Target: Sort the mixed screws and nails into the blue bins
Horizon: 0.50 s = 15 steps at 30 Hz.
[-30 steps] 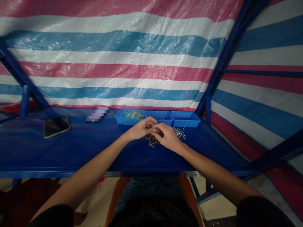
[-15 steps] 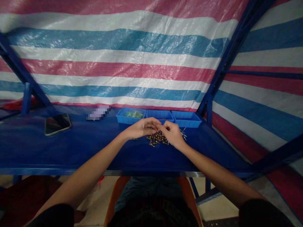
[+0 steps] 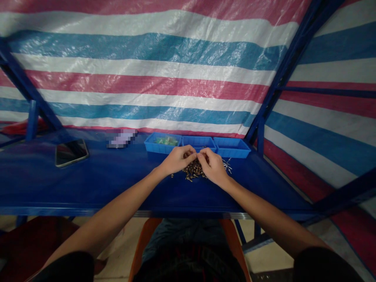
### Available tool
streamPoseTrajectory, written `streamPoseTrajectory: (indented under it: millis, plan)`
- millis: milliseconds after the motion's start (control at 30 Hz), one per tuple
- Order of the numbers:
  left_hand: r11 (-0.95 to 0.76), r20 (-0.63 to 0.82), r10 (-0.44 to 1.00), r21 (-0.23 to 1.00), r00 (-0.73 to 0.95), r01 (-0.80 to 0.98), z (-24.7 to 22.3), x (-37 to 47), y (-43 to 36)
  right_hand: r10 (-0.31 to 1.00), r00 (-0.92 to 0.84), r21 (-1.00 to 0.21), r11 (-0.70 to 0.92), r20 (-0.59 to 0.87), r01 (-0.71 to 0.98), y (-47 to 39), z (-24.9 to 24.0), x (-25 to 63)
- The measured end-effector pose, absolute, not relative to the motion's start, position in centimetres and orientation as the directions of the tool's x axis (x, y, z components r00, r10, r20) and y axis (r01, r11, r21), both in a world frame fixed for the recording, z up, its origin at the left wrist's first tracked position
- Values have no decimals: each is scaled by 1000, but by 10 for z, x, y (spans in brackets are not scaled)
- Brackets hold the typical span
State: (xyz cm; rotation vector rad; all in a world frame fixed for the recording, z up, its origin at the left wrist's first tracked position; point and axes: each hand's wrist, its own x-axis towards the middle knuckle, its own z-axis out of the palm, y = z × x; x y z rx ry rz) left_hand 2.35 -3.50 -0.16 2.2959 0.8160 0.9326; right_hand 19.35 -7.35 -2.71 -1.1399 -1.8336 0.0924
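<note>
Over a pile of small brass-coloured metal parts (image 3: 194,171), my two hands meet with their fingertips close together. My left hand (image 3: 178,158) is closed in a pinch, thumb against fingers. My right hand (image 3: 214,166) pinches beside it, thumb and forefinger pressed together. Whatever sits between the fingertips is too small to make out. Thin silvery pins (image 3: 227,166) lie just right of my right hand. A single small part (image 3: 172,176) lies apart, below my left wrist.
Behind my hands stand three blue bins: the left bin (image 3: 149,146) holds greenish pieces, the middle bin (image 3: 185,143) a few small items, then the right bin (image 3: 232,152). A phone (image 3: 72,152) lies on the blue table (image 3: 117,188) at left. Striped sheeting (image 3: 161,84) hangs behind.
My left hand has shifted slightly right and its fingers have curled into a pinch. My right hand stays nearly in place. The small part below my left wrist now shows more clearly.
</note>
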Motion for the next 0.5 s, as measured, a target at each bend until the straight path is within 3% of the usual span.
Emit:
streamPoseTrajectory:
  millis: [233,500]
  plan:
    - [-661,347,664,687,663,302,-4,21,-32,728,-141,-467,563,671,682,-73,-27,195]
    - [-580,286,585,802,759,145,-4,21,-32,792,-190,-627,583,580,516,-71,-26,197]
